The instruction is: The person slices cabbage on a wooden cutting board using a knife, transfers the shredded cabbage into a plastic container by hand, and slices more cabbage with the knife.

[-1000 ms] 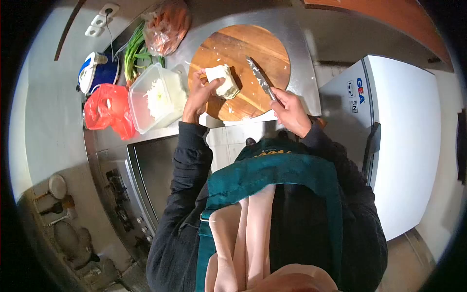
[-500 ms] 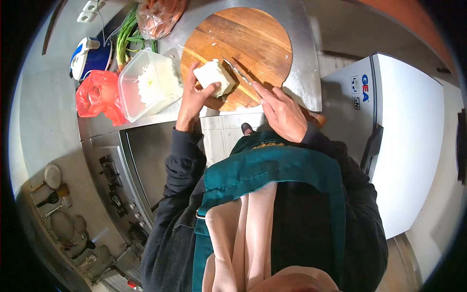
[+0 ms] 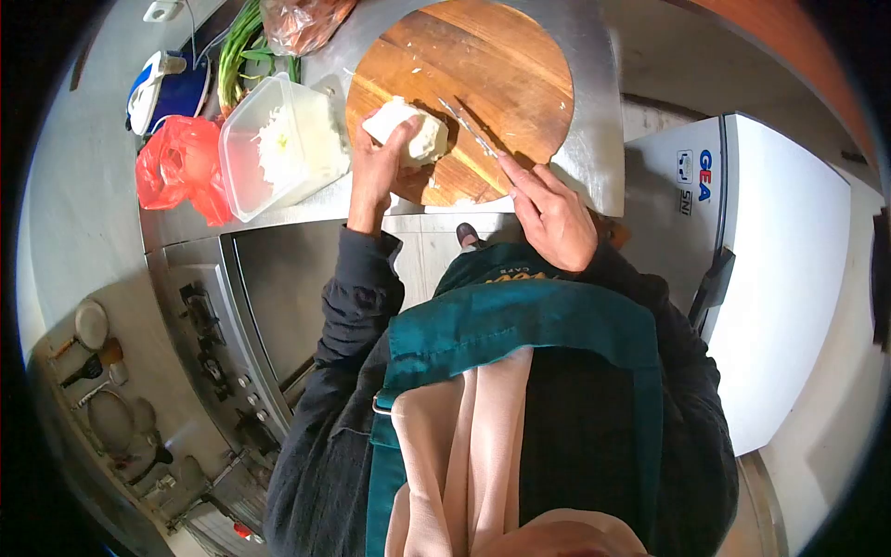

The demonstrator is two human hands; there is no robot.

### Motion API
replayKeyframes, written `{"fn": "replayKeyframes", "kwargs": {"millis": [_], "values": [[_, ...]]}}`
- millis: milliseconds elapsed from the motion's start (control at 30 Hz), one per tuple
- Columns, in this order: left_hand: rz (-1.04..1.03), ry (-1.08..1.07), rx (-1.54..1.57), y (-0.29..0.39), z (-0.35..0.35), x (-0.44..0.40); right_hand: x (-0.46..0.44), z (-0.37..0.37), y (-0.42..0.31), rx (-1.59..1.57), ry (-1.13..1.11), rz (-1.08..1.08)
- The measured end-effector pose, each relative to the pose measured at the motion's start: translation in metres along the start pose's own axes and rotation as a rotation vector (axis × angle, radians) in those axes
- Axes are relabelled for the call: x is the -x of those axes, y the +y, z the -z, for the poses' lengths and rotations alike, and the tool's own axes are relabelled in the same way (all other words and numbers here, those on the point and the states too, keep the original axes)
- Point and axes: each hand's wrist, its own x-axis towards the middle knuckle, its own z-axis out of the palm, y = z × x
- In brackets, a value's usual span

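My left hand (image 3: 374, 178) is wrapped round a pale chunk of cabbage (image 3: 428, 139), thumb across its top, at the near left of a round wooden cutting board (image 3: 506, 60). In my right hand (image 3: 555, 218) is a knife (image 3: 471, 128), its handle mostly hidden by my fingers. The blade points away and to the left over the board, apart from the cabbage. Small white scraps lie on the wood. Left of the board stands a clear plastic container (image 3: 243, 181) with shredded cabbage (image 3: 277, 153) inside.
A red plastic bag (image 3: 184, 172), a blue-and-white appliance (image 3: 169, 93), green onions (image 3: 239, 60) and a clear bag of orange things (image 3: 304, 23) sit on the steel counter (image 3: 599, 130). A white-doored fridge (image 3: 784, 278) is at right, a stove (image 3: 223, 339) at left.
My left thumb has moved further over the top of the cabbage, which appears turned. The knife remains in my right hand, its blade slightly farther from the cabbage. The whole view has shifted slightly.
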Motion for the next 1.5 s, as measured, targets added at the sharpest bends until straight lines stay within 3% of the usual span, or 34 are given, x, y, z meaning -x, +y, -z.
{"fn": "replayKeyframes", "kwargs": {"millis": [167,200,233,300,367,433,533,633,733,900,1233,1433,1500], "values": [[0.11,0.024,-0.069,0.004,0.006,0.018,-0.001,-0.002,-0.003,0.014,-0.016,0.023],[-0.031,-0.056,-0.16,0.0,0.013,0.019,-0.001,-0.002,-0.003,0.033,-0.054,0.024],[-0.029,-0.059,-0.162,-0.003,0.02,0.02,-0.001,-0.003,-0.004,0.051,-0.093,0.026],[-0.194,-0.051,-0.659,0.003,0.029,0.028,-0.002,-0.004,-0.004,0.055,-0.1,0.023],[-0.201,-0.059,-0.561,0.012,0.023,0.031,-0.002,-0.005,-0.004,0.059,-0.107,0.023],[-0.447,-0.212,-0.731,0.009,0.022,0.022,-0.001,-0.005,-0.004,0.08,-0.061,0.038],[-0.403,-0.133,-0.988,0.021,0.011,0.028,0.004,-0.006,0.0,0.119,-0.028,0.006],[-0.471,-0.179,-0.858,0.013,0.005,0.025,0.01,-0.004,-0.007,0.156,-0.109,-0.063],[-0.608,-0.219,-0.954,0.008,0.006,0.025,0.01,-0.004,-0.008,0.239,-0.119,-0.034],[-0.608,-0.265,-0.986,0.005,0.008,0.022,-0.011,-0.017,-0.001,0.26,-0.124,0.089],[-0.613,-0.266,-0.95,0.002,0.012,0.023,0.015,-0.006,0.005,0.452,-0.249,0.0],[-0.616,-0.282,-0.92,0.0,0.015,0.022,-0.006,-0.006,-0.001,0.125,-0.088,0.054],[-0.626,-0.287,-0.925,0.0,0.015,0.022,-0.014,-0.016,0.001,0.168,-0.09,0.06]]}}
